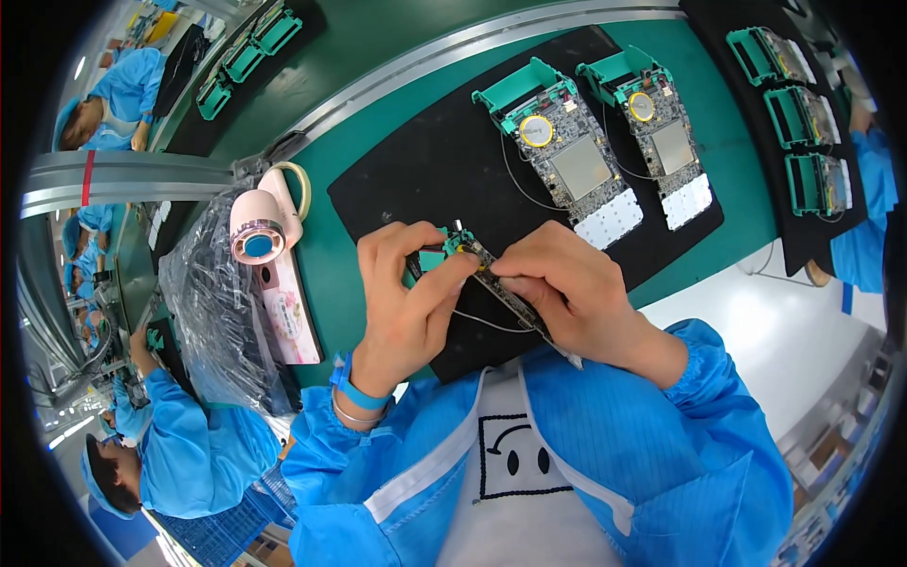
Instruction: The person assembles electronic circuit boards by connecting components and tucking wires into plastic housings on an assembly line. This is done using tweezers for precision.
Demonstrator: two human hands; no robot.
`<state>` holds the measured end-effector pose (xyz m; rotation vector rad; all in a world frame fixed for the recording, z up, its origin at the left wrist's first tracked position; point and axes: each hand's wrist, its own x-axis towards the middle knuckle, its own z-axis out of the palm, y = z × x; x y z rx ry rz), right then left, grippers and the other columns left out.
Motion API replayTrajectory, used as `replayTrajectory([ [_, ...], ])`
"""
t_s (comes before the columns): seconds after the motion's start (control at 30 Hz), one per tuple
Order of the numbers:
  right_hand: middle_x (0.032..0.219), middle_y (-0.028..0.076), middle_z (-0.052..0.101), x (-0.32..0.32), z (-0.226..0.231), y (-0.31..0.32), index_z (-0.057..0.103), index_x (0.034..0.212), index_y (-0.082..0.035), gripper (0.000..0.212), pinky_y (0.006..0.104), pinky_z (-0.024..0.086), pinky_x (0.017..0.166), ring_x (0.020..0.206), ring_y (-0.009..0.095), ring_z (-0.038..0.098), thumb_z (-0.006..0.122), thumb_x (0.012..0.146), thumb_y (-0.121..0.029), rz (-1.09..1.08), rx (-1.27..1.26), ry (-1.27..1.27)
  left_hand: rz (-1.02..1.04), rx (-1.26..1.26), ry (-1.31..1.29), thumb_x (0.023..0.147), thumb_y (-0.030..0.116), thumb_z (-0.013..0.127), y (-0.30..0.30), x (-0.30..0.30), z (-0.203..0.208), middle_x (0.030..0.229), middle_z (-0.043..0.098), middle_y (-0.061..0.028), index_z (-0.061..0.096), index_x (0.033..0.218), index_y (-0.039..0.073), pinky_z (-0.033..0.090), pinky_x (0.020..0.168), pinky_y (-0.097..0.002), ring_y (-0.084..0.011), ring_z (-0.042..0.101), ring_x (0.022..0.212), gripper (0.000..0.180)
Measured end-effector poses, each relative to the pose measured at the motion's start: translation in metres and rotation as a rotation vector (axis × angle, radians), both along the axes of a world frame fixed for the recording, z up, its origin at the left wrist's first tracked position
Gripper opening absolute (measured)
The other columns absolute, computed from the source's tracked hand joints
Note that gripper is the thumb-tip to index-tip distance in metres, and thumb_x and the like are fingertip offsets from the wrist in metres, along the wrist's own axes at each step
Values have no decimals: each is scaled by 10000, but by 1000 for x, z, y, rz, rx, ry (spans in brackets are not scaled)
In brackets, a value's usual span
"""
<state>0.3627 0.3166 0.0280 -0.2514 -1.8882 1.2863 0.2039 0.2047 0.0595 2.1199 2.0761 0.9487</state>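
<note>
Close in front of my body I hold a circuit board (513,304) tilted up on its edge, with a green plastic frame (457,240) at its far end. My left hand (404,298) pinches the green end between thumb and fingers. The fingers of my right hand (572,288) are closed on the board's upper side. A thin pale cable (491,326) loops below it. Beyond my hands, a circuit board (578,163) with a green frame and a yellow-rimmed disc lies on a black mat (397,170). A similar board (666,146) lies to its right.
At left, a pink handheld fan (260,227) stands by a pink flowered phone (290,317) and a clear plastic bag (222,302). Several framed boards (798,118) lie on another mat at right. A metal rail (397,71) crosses behind. Co-workers in blue (203,449) sit at left.
</note>
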Motion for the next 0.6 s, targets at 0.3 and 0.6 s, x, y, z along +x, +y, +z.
replayTrajectory([
  [0.3, 874, 107, 493, 2, 43, -2, 655, 926, -29, 234, 292, 423, 562, 744, 243, 504, 621, 699, 16, 67, 397, -255, -118, -185, -212, 717, 57, 647, 1, -16, 22, 1169, 488, -174, 479, 1232, -1, 359, 946, -426, -362, 437, 1054, 545],
  [0.6, 766, 75, 480, 0, 46, 2, 659, 822, -43, 207, 290, 410, 514, 679, 214, 498, 699, 621, -14, -15, 541, -326, -114, -198, -201, 787, 7, 579, -5, -15, 17, 1186, 452, -186, 459, 1239, 8, 356, 956, -417, -361, 416, 1084, 468],
])
